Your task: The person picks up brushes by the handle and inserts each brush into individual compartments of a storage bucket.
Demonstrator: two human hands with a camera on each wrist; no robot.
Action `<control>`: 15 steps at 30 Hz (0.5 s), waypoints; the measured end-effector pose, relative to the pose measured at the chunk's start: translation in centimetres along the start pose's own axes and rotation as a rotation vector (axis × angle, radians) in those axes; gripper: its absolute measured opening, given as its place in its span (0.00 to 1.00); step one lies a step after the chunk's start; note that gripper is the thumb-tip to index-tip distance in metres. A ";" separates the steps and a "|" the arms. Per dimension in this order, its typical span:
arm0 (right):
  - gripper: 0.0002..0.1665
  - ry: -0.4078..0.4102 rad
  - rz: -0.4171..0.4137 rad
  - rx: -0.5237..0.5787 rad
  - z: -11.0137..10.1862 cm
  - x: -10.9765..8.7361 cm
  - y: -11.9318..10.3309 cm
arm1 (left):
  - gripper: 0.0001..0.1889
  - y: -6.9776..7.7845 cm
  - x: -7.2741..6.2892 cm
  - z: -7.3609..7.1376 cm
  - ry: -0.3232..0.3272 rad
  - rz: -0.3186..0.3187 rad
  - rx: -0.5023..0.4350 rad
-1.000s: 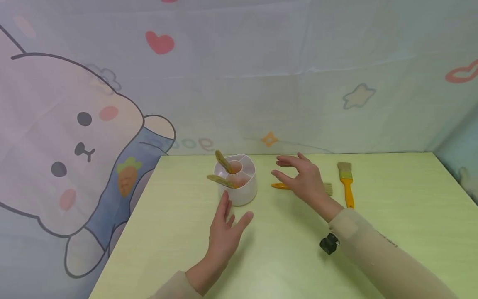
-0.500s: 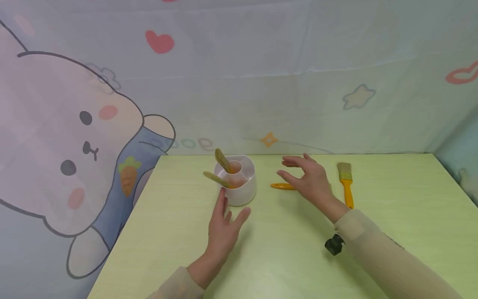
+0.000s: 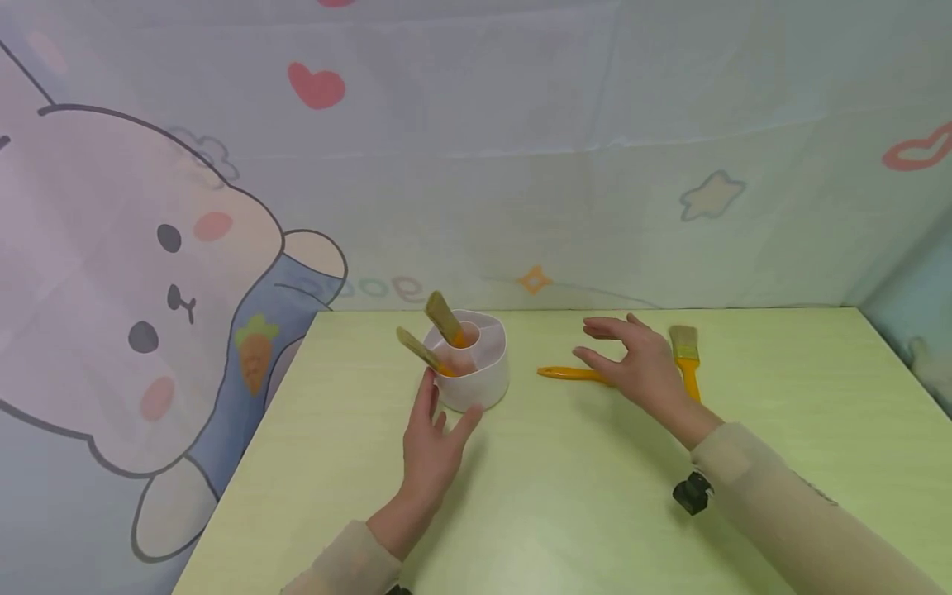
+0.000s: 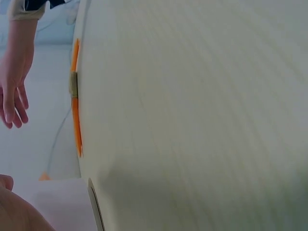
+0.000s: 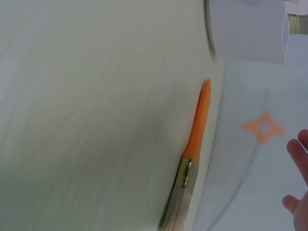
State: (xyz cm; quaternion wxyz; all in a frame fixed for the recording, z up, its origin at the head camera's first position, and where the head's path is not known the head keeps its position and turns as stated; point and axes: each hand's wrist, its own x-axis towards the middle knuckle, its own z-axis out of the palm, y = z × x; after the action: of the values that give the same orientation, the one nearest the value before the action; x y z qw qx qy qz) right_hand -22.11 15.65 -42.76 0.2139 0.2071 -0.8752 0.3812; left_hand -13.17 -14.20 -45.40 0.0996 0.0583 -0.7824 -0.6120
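A white round divided holder (image 3: 483, 384) stands near the back edge of the table. Two paintbrushes lean in it, bristles up: one brush (image 3: 444, 316) in the central ring, another (image 3: 420, 349) tilted left over the rim. My left hand (image 3: 431, 450) is at the holder's near left side, fingers extended and thumb apart; whether it touches is hard to tell. Raised over a flat-lying paintbrush (image 5: 195, 144) with an orange handle, my right hand (image 3: 643, 368) holds nothing, its fingers spread from the thumb. In the head view that hand covers the brush's bristle end.
Another paintbrush (image 3: 686, 355) lies at the right of the table (image 3: 565, 512), bristles toward the back. Behind the table's back edge hangs a printed cloth (image 3: 521, 165) with a cartoon animal on the left.
My left hand has moved slightly up and left, closer to the holder. The leaning brushes have shifted a little, the nearer one rising more steeply. My right hand has drifted right, uncovering more handle.
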 end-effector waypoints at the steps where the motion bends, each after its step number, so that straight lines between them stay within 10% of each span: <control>1: 0.27 -0.008 0.005 -0.004 -0.1 -0.1 0.2 | 0.48 -0.1 0.1 0.0 0.007 0.006 0.002; 15: 0.28 -0.085 0.067 -0.050 -2.7 -1.0 1.8 | 0.46 -0.8 1.7 0.2 0.064 0.031 -0.004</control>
State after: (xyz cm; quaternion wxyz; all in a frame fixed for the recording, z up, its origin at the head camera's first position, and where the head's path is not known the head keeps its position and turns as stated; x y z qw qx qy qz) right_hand -21.64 18.97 -42.69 0.1690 0.1883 -0.8992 0.3569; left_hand -14.90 -14.54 -46.10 0.1343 0.0654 -0.7784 -0.6098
